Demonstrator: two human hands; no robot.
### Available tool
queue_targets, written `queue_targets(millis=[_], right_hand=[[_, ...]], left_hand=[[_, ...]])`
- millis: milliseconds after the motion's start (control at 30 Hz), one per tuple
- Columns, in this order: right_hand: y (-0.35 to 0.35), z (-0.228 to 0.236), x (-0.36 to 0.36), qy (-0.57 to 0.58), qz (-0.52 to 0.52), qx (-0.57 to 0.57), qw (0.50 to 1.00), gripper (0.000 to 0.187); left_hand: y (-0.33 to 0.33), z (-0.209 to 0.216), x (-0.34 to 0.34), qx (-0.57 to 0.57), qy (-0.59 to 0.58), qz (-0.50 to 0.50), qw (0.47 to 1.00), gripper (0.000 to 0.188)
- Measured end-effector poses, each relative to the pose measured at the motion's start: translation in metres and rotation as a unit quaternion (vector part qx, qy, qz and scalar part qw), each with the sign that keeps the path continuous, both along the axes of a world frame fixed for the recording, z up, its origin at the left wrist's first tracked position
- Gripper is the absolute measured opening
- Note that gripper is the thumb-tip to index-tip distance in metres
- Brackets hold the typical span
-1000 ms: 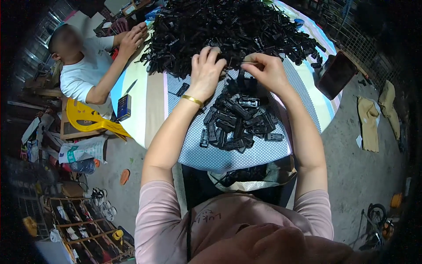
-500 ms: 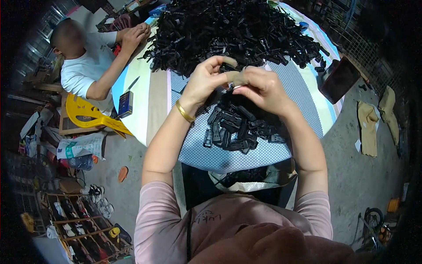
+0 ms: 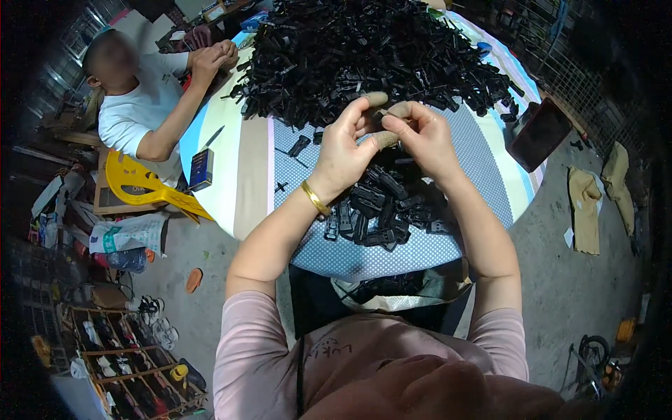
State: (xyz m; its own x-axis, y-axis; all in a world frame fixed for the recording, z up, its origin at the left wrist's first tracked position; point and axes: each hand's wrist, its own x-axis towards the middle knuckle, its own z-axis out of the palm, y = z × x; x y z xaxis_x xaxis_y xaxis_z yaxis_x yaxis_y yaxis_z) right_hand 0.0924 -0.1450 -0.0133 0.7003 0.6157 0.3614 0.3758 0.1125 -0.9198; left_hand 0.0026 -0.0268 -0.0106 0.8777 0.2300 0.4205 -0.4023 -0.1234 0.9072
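Observation:
My left hand (image 3: 346, 150), with a gold bangle at the wrist and tan covers on thumb and forefinger, is curled above the table. My right hand (image 3: 427, 140) meets it from the right, its thumb and forefinger pinched together close to the left thumb. Whatever lies between the fingers is too dark and small to make out. Beneath both hands is a small heap of black plastic clips (image 3: 378, 203), partly hidden by them. A large pile of similar black plastic parts (image 3: 364, 52) covers the far side of the table. One loose black piece (image 3: 299, 145) lies left of my left hand.
The round table has a striped and dotted cloth (image 3: 252, 182). On its left are a dark blue box (image 3: 201, 169) and a knife (image 3: 215, 136); a dark tablet-like object (image 3: 539, 134) stands right. A co-worker (image 3: 143, 105) sits at left beside a yellow chair (image 3: 140, 182). An open sack (image 3: 392, 301) hangs below the near edge.
My hands have shifted slightly, and the left has turned with its forefinger raised. The black piece seen between the fingers earlier is no longer distinct. Loose pieces left of my left hand are now uncovered.

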Motion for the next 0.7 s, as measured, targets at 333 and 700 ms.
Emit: queue_targets(millis=[333, 700], right_hand=[[-0.002, -0.001, 0.008, 0.061, 0.118, -0.013, 0.991, 0.02], [-0.004, 0.009, -0.01, 0.091, 0.109, 0.001, 0.99, 0.02]], left_hand=[[0.005, 0.005, -0.003, 0.008, 0.008, -0.004, 1.0, 0.034], [0.002, -0.003, -0.003, 0.2, -0.136, 0.16, 0.957, 0.022]])
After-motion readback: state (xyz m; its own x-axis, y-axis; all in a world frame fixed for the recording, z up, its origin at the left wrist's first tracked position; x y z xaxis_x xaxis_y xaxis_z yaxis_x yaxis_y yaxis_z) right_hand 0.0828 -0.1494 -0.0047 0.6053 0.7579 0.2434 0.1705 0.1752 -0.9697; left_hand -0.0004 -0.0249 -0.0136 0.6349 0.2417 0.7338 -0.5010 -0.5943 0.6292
